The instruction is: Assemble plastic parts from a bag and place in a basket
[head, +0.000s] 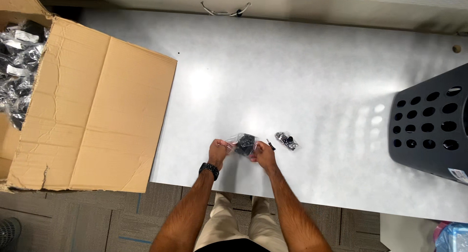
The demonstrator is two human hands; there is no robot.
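Observation:
Both hands grip a small clear plastic bag [243, 143] with a black part inside, held just above the white table [302, 76] near its front edge. My left hand [217, 151], with a black watch on the wrist, pinches the bag's left side. My right hand [263, 154] pinches the right side. Just right of my right hand lie a small black screwdriver-like tool [270, 145] and a second small clear bag [286, 141] of dark parts, both flat on the table.
A large open cardboard box [97, 110] holding several bagged black parts [17, 62] sits at the left, one flap lying over the table. A dark grey perforated plastic basket [429, 125] stands at the right edge. A cable [226, 10] lies at the far edge.

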